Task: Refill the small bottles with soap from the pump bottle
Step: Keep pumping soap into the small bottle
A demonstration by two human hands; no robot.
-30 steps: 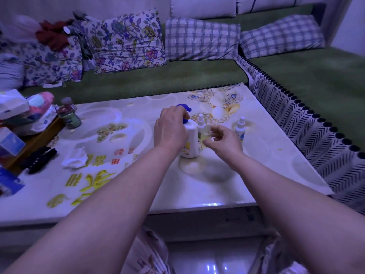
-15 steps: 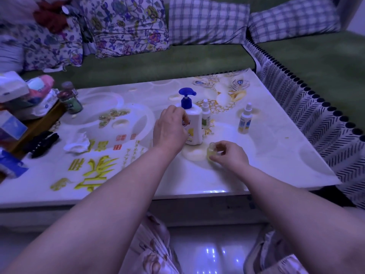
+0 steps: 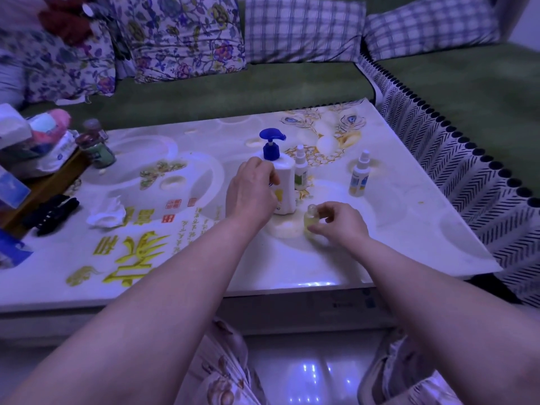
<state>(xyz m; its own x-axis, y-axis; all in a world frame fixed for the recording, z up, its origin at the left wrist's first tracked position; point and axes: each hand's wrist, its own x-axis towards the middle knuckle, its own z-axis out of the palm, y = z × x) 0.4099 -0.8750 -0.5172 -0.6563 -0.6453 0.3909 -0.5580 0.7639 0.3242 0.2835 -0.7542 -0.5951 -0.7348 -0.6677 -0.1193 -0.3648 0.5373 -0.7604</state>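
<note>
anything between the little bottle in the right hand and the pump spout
Nothing visible. The small bottle in the right hand stands near the pump bottle, with free space up to its blue spout.

pump bottle (image 3: 285, 187): i see a white body, blue pump.
small bottle (image 3: 310, 218): pale yellow, centre right.
table (image 3: 403, 229): white, gold characters lower left.
floral cushion (image 3: 181, 36): purple and green blooms, upper left.
checked cushion (image 3: 301, 27): grey-white plaid, top centre.
sofa (image 3: 233, 86): green.
</note>
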